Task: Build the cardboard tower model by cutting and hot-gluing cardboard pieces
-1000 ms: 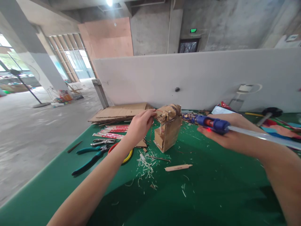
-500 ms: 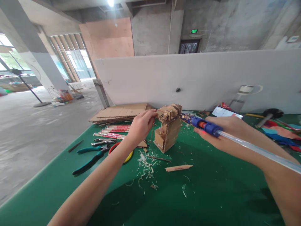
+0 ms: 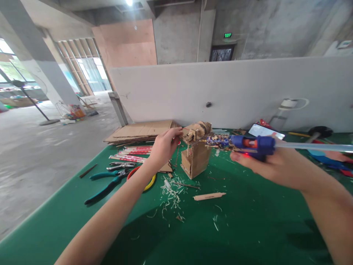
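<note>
A small cardboard model (image 3: 196,156) stands upright on the green table (image 3: 237,228). My left hand (image 3: 164,146) pinches a piece at the model's top left. My right hand (image 3: 271,162) grips a blue glue gun (image 3: 252,144) with a clear glue stick trailing to the right. Its debris-covered nozzle (image 3: 217,140) points left and sits at the model's upper right edge.
Green-handled pliers (image 3: 106,184), a red-and-yellow ring (image 3: 147,180), red-striped sticks (image 3: 132,154) and flat cardboard sheets (image 3: 143,130) lie to the left. Shavings (image 3: 172,195) and a wooden stick (image 3: 209,196) lie in front of the model. A phone (image 3: 263,130) lies behind my right hand, near a white partition (image 3: 234,92).
My right hand has raised and levelled the glue gun, bringing its nozzle left to the top of the model. My left hand has stayed at the model's top.
</note>
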`<state>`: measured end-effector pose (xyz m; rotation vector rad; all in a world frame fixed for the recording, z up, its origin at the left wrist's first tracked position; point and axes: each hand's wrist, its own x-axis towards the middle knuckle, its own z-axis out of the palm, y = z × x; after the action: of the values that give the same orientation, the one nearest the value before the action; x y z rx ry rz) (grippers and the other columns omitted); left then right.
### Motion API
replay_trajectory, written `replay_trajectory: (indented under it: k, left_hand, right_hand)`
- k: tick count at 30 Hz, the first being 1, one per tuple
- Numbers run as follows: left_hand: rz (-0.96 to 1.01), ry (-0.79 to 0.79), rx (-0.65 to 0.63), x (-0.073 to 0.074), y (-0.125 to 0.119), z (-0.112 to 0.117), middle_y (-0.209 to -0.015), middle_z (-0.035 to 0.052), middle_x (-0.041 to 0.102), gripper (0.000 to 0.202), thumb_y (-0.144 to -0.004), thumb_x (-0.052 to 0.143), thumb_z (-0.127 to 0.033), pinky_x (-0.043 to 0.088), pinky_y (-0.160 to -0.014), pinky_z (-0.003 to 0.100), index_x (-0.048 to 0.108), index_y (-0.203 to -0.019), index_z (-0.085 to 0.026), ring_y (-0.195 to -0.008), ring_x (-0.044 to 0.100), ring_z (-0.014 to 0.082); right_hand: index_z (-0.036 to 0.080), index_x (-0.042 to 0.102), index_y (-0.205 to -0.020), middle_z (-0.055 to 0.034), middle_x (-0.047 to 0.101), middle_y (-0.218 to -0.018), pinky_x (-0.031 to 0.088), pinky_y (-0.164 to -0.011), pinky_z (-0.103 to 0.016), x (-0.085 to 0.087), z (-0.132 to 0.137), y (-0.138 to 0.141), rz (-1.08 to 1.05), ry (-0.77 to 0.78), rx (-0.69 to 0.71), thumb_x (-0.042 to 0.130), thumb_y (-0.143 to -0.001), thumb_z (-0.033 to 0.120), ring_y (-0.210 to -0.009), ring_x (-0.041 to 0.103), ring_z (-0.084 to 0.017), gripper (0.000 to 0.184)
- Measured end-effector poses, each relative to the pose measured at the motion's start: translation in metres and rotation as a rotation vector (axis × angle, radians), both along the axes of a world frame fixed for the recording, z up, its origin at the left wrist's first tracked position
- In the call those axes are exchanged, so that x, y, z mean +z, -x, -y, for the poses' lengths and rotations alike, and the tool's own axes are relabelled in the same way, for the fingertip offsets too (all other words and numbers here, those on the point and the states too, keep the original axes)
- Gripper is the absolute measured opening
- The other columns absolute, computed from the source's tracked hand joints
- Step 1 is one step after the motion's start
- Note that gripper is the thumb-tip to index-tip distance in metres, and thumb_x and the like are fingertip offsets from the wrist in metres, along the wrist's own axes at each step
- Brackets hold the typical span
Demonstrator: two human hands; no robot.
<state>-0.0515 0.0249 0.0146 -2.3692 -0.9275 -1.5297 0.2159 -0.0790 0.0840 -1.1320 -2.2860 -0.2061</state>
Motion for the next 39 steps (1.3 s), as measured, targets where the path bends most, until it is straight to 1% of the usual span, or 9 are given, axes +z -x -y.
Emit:
replay_trajectory:
  k: [4,7,10,15,19,24,28,32,39]
  left_hand:
    - [-0.008,-0.005,0.013,0.002,-0.001,0.002,-0.107,0.0071,0.069,0.020,-0.083,0.050,-0.009,0.054,-0.080,0.029,0.060,-0.097,-0.018,-0.095,0.066,0.0150]
    - [-0.009,-0.010,0.009,0.003,-0.002,0.003,-0.107,0.0073,0.069,0.020,-0.082,0.050,-0.008,0.054,-0.081,0.029,0.060,-0.097,-0.018,-0.095,0.066,0.0151]
    - [-0.003,-0.010,0.010,0.003,-0.003,0.003,-0.106,0.0073,0.069,0.020,-0.082,0.051,-0.008,0.054,-0.081,0.029,0.060,-0.097,-0.017,-0.096,0.065,0.0152]
    - [-0.016,-0.006,0.014,0.004,-0.003,0.004,-0.106,0.0076,0.069,0.019,-0.082,0.051,-0.009,0.054,-0.084,0.032,0.060,-0.096,-0.018,-0.097,0.065,0.0160]
    - [-0.012,0.007,0.020,0.004,-0.002,0.004,-0.106,0.0081,0.069,0.016,-0.084,0.051,-0.012,0.054,-0.083,0.032,0.060,-0.095,-0.018,-0.095,0.066,0.0165]
    - [0.000,0.016,0.010,0.000,0.000,0.001,-0.107,0.0091,0.068,0.016,-0.084,0.050,-0.011,0.053,-0.083,0.033,0.059,-0.096,-0.017,-0.095,0.066,0.0169]
    - [-0.004,0.007,0.019,0.002,-0.001,0.003,-0.106,0.0088,0.069,0.017,-0.084,0.050,-0.011,0.053,-0.083,0.034,0.060,-0.097,-0.018,-0.094,0.066,0.0174]
    - [-0.051,0.029,0.021,0.007,-0.001,0.009,-0.107,0.0098,0.068,0.019,-0.087,0.048,-0.013,0.053,-0.084,0.034,0.060,-0.101,-0.018,-0.098,0.065,0.0183]
    - [-0.072,0.008,0.006,0.011,-0.002,0.011,-0.105,0.0104,0.068,0.019,-0.088,0.047,-0.015,0.053,-0.086,0.035,0.061,-0.101,-0.017,-0.100,0.064,0.0183]
  right_hand:
    - [0.022,0.052,-0.066,0.0046,0.045,-0.047,0.033,-0.039,-0.025,-0.006,-0.002,0.010,-0.103,0.230,-0.085,0.048,-0.085,0.051,-0.041,0.042,-0.011,0.034]
    - [0.022,0.046,-0.062,0.0052,0.041,-0.045,0.032,-0.038,-0.024,-0.005,0.002,0.021,-0.175,0.279,-0.116,0.046,-0.086,0.051,-0.040,0.042,-0.011,0.038]
    - [0.021,0.047,-0.063,0.0040,0.046,-0.047,0.035,-0.039,-0.023,-0.006,0.003,0.025,-0.206,0.340,-0.112,0.045,-0.087,0.050,-0.042,0.045,-0.011,0.038]
    - [0.022,0.044,-0.062,0.0057,0.043,-0.044,0.034,-0.037,-0.022,-0.010,-0.004,0.012,-0.182,0.394,-0.066,0.046,-0.088,0.048,-0.041,0.043,-0.010,0.037]
    - [0.022,0.043,-0.061,0.0054,0.045,-0.045,0.036,-0.038,-0.022,-0.007,-0.004,0.002,-0.169,0.424,-0.015,0.047,-0.088,0.048,-0.041,0.044,-0.010,0.037]
    - [0.022,0.056,-0.071,0.0056,0.045,-0.044,0.041,-0.040,-0.023,-0.001,0.000,0.002,-0.218,0.367,0.027,0.047,-0.087,0.048,-0.041,0.047,-0.011,0.031]
    - [0.023,0.057,-0.069,0.0032,0.049,-0.047,0.038,-0.040,-0.026,-0.003,-0.001,0.001,-0.053,0.174,0.034,0.044,-0.088,0.047,-0.041,0.046,-0.012,0.034]
    - [0.024,0.062,-0.075,-0.0030,0.060,-0.061,0.042,-0.053,-0.032,-0.002,-0.001,0.002,0.065,0.028,0.085,0.041,-0.087,0.048,-0.055,0.055,-0.018,0.034]
    - [0.022,0.058,-0.072,-0.0007,0.060,-0.063,0.040,-0.051,-0.028,-0.001,0.000,0.011,0.033,0.079,0.075,0.046,-0.088,0.039,-0.053,0.052,-0.014,0.026]
